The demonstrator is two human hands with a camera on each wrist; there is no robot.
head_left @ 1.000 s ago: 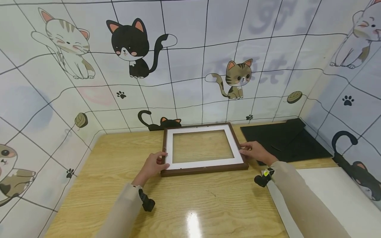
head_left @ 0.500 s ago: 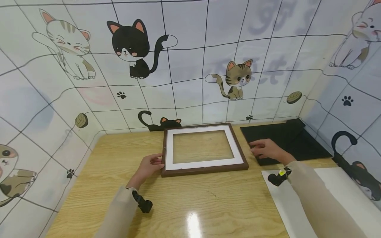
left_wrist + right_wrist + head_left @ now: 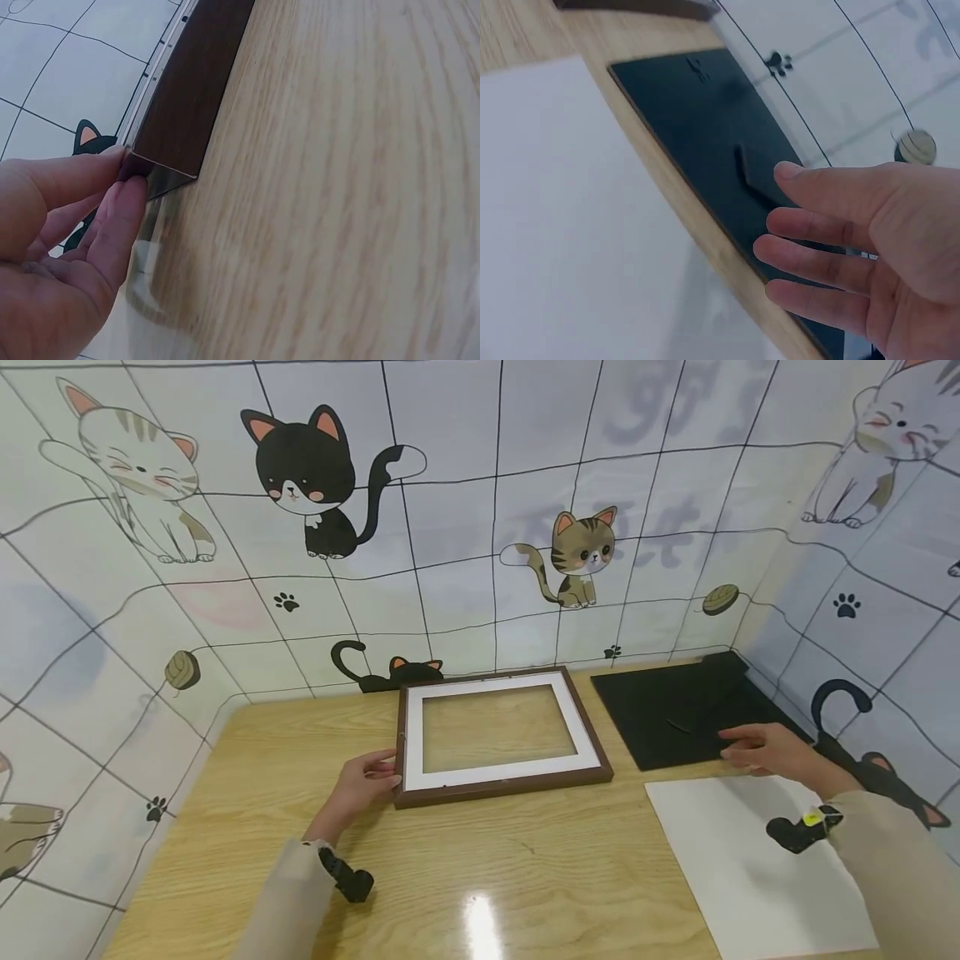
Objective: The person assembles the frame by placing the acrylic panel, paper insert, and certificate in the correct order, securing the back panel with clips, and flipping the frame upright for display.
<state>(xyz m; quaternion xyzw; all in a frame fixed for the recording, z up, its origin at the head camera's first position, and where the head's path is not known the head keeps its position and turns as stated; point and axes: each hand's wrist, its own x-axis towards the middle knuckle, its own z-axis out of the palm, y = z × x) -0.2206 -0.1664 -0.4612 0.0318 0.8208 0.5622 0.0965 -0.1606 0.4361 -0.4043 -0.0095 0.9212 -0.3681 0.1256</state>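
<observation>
A brown picture frame (image 3: 504, 777) with a white inner border lies flat on the wooden table. Fingertips of my left hand (image 3: 363, 787) touch its left side near the front corner; in the left wrist view the left hand (image 3: 67, 247) is right at that corner. To the right lies a black backing board (image 3: 637, 714) with a stand leg (image 3: 761, 176) on it. My right hand (image 3: 776, 756) hovers over the board's front edge, fingers slightly bent and holding nothing. A large white sheet (image 3: 750, 860) lies in front of the board, partly under the right forearm.
The wooden table (image 3: 540, 877) has a wall with printed cats (image 3: 450, 527) behind it and walls on both sides. The frame's back edge is close to the back wall. Black wrist cameras (image 3: 348, 877) are strapped to both forearms.
My right hand has let go of the frame's right side and moved right, across the black board. The left fingers have slid off the frame's top to its side. The view has turned slightly right.
</observation>
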